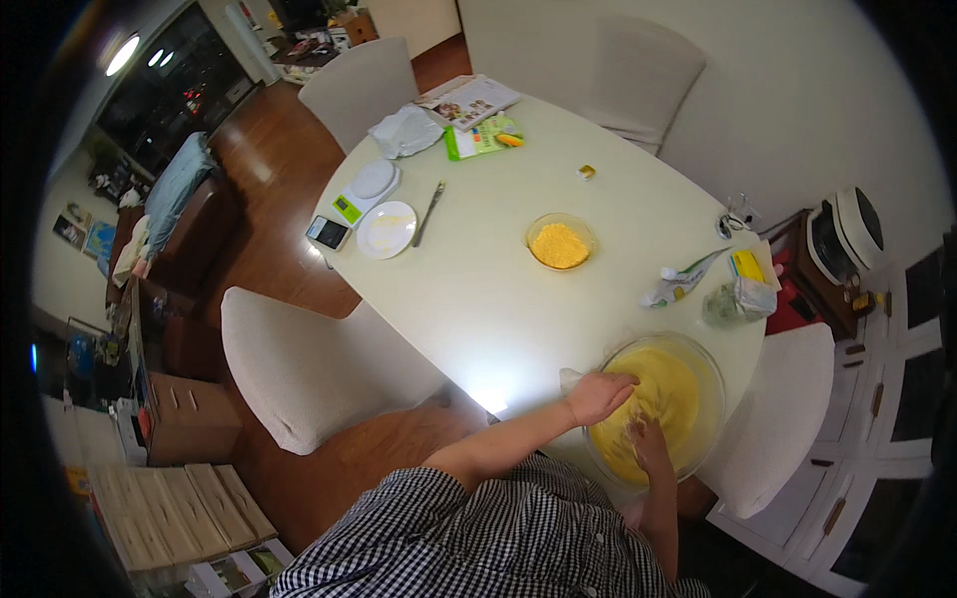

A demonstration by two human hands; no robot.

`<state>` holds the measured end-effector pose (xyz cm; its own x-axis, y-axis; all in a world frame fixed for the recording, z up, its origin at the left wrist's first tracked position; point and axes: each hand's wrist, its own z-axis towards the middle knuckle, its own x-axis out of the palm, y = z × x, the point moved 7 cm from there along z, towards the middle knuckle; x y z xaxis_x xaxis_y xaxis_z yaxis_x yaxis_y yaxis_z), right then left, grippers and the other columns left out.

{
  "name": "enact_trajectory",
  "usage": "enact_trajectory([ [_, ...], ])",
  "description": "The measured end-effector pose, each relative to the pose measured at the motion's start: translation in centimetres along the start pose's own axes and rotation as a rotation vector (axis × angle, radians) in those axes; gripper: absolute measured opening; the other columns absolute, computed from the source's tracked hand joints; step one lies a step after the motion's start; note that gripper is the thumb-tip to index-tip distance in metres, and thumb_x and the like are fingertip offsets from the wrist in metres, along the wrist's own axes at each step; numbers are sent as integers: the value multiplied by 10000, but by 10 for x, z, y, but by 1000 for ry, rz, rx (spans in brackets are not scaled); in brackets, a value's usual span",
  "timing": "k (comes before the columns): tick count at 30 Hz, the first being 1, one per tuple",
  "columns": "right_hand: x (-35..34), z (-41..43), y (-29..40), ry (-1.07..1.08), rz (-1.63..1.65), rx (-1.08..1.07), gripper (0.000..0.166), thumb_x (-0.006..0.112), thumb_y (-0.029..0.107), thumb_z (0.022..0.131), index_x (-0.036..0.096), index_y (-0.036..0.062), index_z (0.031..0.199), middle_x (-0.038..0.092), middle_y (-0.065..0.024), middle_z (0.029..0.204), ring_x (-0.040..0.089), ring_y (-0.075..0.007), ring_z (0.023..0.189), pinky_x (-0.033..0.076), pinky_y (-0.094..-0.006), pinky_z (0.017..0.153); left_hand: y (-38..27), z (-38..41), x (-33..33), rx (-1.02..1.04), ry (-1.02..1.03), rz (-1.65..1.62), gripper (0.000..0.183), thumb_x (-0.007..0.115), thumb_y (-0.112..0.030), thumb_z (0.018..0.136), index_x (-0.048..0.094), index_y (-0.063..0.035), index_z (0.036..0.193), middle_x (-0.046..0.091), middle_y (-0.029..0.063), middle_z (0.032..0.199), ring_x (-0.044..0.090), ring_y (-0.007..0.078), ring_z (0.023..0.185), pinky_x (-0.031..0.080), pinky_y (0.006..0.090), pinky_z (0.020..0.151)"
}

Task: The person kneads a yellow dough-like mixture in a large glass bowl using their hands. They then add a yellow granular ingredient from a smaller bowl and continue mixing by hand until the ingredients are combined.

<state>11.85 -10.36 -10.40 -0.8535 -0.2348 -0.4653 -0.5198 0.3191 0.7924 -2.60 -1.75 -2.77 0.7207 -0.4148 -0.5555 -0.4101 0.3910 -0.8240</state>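
A large clear bowl stands at the table's near right edge, with a soft yellow dough or batter spread inside it. My left hand reaches across the bowl's left rim, fingers close together over the yellow mass. Whether it grips anything is not clear. Lower down, my right hand is inside the bowl, its fingertips at the dough and smeared with sticky bits. A piece of pale, thin material shows beside my left wrist at the bowl's outer side.
On the white table are a glass bowl of yellow crumbs, a plate, a knife, a kitchen scale and a phone. A squeeze pouch and a jar stand right. Chairs surround it.
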Motion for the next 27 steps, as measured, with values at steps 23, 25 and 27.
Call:
enact_trajectory([
  [23, 7, 4, -18, -30, -289, 85, 450, 512, 355, 869, 543, 15, 1162, 537, -295, 1105, 500, -423, 1062, 407, -443, 917, 2, 3, 1, 12, -13, 12, 275, 425, -207, 916, 563, -66, 1107, 627, 172, 981, 594, 356, 874, 473, 417, 765],
  [25, 12, 8, -16, -17, -278, 17, 442, 518, 343, 866, 542, 15, 1162, 521, -300, 1131, 487, -430, 1078, 400, -450, 924, 7, -1, 6, 21, -40, -5, 279, 433, -219, 916, 557, -73, 1119, 624, 180, 984, 588, 365, 880, 470, 426, 775],
  [27, 11, 4, -13, -25, -297, -46, 442, 522, 281, 870, 509, -35, 1179, 525, -302, 1128, 482, -430, 1076, 350, -447, 972, 7, 3, 8, -64, 52, -17, 290, 429, -238, 925, 546, -72, 1132, 623, 188, 951, 585, 374, 873, 470, 431, 780],
])
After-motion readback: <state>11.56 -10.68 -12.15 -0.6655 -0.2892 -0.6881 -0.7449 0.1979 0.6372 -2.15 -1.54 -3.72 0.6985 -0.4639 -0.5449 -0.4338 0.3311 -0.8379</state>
